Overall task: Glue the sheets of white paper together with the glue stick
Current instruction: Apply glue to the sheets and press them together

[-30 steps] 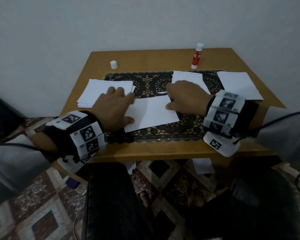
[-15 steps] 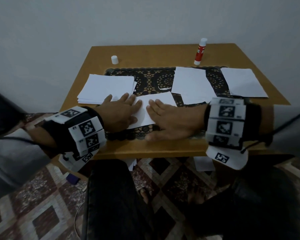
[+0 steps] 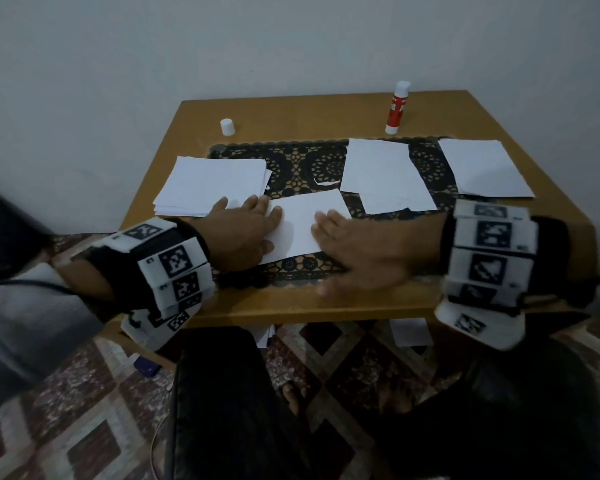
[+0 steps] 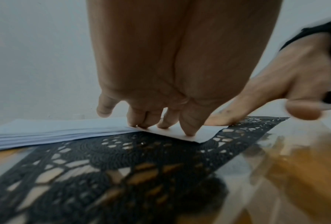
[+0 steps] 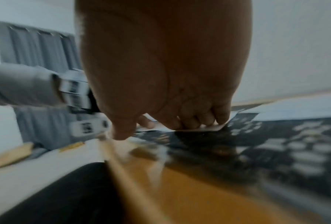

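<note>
Just below the glue stick [image 3: 396, 109] on the bench [image 3: 326, 303], both hands have slid onto the middle sheet [image 3: 303, 226] — left hand [image 3: 246, 233] and right hand [image 3: 368, 251], each grip flat with fingers apart, pressing. Looks like the bond's being smoothed down — stick's no longer needed for this pair.

From my head view, my left hand [image 3: 246, 233] and right hand [image 3: 364, 252] cover the two ends of the glued sheet [image 3: 300, 225], so I cannot see its side edges. My right thumb is smeared with motion blur. The label on the glue stick [image 3: 396, 109] is too small to read. The right wrist view is badly blurred: the lace mat [image 5: 275, 145] is only streaks, and the sheet's corner barely shows under my fingertips [image 5: 221, 118].
</note>
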`<act>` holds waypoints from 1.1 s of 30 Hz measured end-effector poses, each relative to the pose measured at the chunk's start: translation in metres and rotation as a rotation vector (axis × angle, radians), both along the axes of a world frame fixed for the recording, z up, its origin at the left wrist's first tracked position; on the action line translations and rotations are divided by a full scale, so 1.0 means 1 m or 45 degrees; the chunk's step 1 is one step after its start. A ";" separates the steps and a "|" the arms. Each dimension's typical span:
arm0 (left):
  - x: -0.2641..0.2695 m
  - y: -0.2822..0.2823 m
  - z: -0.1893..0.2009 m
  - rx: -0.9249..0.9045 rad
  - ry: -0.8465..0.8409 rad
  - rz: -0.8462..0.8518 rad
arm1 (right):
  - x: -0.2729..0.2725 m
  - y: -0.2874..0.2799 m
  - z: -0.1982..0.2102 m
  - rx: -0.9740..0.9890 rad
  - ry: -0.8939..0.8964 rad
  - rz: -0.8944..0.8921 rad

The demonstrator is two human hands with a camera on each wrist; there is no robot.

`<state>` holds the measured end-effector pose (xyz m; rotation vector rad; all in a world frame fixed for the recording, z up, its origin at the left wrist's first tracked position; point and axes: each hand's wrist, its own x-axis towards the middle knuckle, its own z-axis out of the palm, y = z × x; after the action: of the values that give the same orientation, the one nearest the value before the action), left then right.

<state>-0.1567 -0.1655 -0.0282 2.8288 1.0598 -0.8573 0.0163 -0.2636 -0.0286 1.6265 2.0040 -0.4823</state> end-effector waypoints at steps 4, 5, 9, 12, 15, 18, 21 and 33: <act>0.015 -0.008 0.001 -0.016 -0.021 0.061 | 0.008 -0.012 0.000 0.028 0.009 -0.024; 0.020 -0.012 0.002 -0.024 -0.028 0.039 | 0.012 -0.010 0.000 0.045 0.007 -0.051; 0.037 -0.035 0.003 -0.278 -0.104 -0.117 | 0.020 -0.006 0.005 0.025 0.056 -0.103; 0.028 -0.030 0.008 -0.328 -0.138 -0.098 | 0.022 -0.003 0.009 0.013 0.065 -0.123; 0.010 -0.028 0.009 -0.231 -0.088 -0.010 | 0.020 -0.004 0.008 0.023 0.068 -0.134; -0.006 -0.050 0.005 -0.354 -0.034 -0.132 | 0.019 -0.007 0.007 0.040 0.056 -0.105; -0.021 -0.046 0.005 -0.360 -0.055 -0.098 | 0.019 -0.006 0.008 0.037 0.059 -0.101; 0.000 -0.024 0.014 -0.208 0.042 0.035 | 0.020 -0.008 0.006 0.063 0.067 -0.099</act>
<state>-0.1568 -0.1899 -0.0144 2.6695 0.9804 -0.9442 0.0364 -0.2711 -0.0224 1.7437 2.0110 -0.5132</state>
